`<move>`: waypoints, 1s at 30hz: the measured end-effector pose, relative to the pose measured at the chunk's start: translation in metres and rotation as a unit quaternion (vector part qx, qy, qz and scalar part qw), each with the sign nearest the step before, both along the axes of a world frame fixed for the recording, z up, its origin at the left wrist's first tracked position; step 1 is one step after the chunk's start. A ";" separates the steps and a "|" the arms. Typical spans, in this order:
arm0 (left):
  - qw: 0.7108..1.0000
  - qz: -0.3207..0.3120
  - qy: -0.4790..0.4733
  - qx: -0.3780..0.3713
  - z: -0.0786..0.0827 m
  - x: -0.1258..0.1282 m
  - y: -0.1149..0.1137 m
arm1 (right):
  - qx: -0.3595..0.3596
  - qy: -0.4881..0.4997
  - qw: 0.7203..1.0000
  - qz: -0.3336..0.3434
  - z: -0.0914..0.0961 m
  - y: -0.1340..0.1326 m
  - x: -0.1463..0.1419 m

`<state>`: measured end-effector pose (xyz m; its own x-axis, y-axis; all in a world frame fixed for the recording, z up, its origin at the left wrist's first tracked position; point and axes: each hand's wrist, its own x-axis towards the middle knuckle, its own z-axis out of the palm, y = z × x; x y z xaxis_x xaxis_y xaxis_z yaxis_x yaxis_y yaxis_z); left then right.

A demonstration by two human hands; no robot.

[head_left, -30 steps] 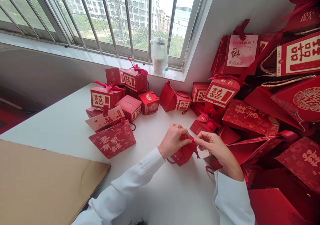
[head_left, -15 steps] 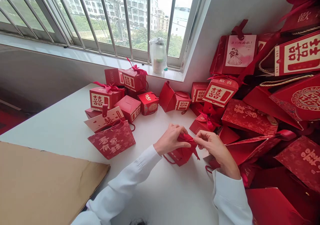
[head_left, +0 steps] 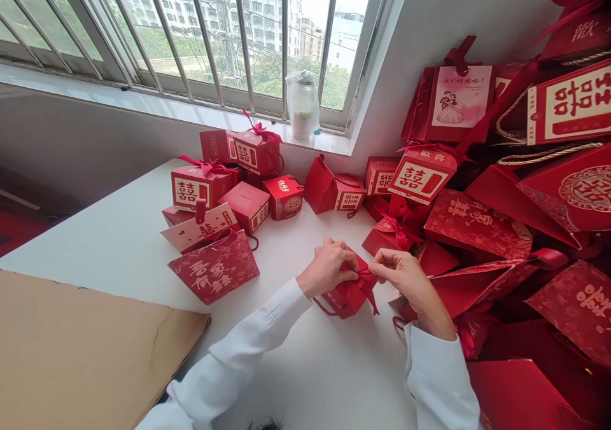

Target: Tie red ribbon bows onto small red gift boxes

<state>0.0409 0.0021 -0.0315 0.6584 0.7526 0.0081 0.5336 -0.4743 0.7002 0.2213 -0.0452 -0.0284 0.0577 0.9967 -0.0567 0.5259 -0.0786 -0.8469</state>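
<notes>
Red satin ribbon point(head_left: 365, 282) is drawing into a narrower knot than a moment ago, atop a small red gift box point(head_left: 344, 304) sitting on the white table point(head_left: 119, 239). The left hand point(head_left: 327, 268) is pressing its closed fingers against the ribbon's left side, while the right hand point(head_left: 398, 277) is curling inward, apparently pinching a strand between thumb and forefinger.

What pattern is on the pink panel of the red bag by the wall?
A cartoon bride and groom, clearest in the head view.
</notes>
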 end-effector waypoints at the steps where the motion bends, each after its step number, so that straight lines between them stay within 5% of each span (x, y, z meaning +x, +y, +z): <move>1: 1.000 -0.003 0.005 -0.001 0.001 0.000 0.000 | -0.005 0.005 1.000 0.003 -0.001 0.001 0.000; 9: 0.997 -0.047 0.052 0.012 0.007 -0.006 -0.001 | -0.020 0.037 0.999 0.021 -0.005 0.002 -0.004; 13: 0.998 -0.064 -0.010 0.010 0.010 -0.013 0.004 | -0.020 0.016 1.000 0.001 -0.003 0.000 -0.001; 16: 0.999 -0.012 -0.047 0.002 0.012 -0.019 0.007 | -0.028 0.027 0.999 0.005 -0.003 -0.002 0.002; 20: 0.997 0.069 0.024 0.000 0.013 -0.028 0.010 | -0.043 0.055 0.997 0.016 -0.003 -0.003 0.002; 24: 0.996 0.046 0.072 -0.035 0.015 -0.029 0.011 | -0.040 0.066 0.997 0.011 -0.003 -0.002 -0.001; 30: 0.999 0.030 -0.021 -0.038 0.017 -0.024 0.012 | -0.031 0.026 0.999 0.002 -0.004 -0.002 -0.003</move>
<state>0.0165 0.0138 -0.0147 0.6120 0.7905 -0.0233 0.5289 -0.3872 0.7552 0.2181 -0.0473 -0.0324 0.0484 0.9915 -0.1206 0.4823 -0.1289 -0.8665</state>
